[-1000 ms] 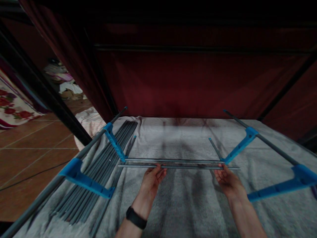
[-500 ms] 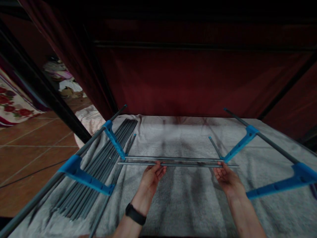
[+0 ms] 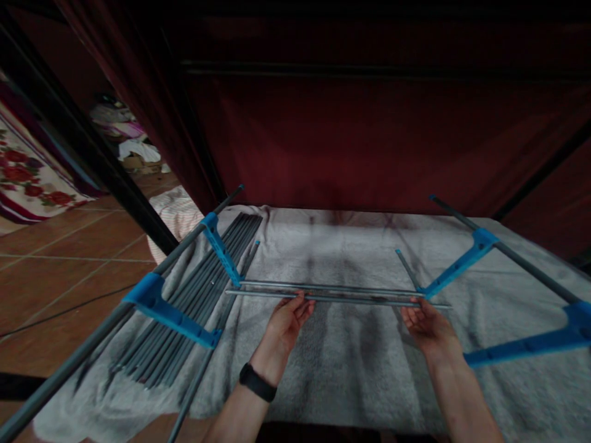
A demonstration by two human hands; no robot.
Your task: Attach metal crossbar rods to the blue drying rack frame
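Note:
My left hand (image 3: 287,319) pinches a thin grey metal tube (image 3: 355,300) left of its middle. Toward the tube's right end, my right hand (image 3: 428,325) grips it with closed fingers. The tube lies level, just in front of and nearly parallel to a similar crossbar (image 3: 332,288). That crossbar runs between a blue plastic bracket (image 3: 224,252) on the left side frame and another blue bracket (image 3: 459,264) on the right one. Nearer me, a left front bracket (image 3: 173,317) and a right front bracket (image 3: 530,344) join more grey tubes.
Several loose grey tubes (image 3: 198,295) lie in a bundle under the left frame. Everything rests on a grey blanket (image 3: 341,381). A dark red panel (image 3: 346,141) stands behind, a black post (image 3: 106,160) at left. Beyond it are floor tiles (image 3: 60,283) with a cable.
The view has tilted slightly, so the scene sits a little higher and farther right. Both hands keep their hold on the tube, which stays close to the crossbar.

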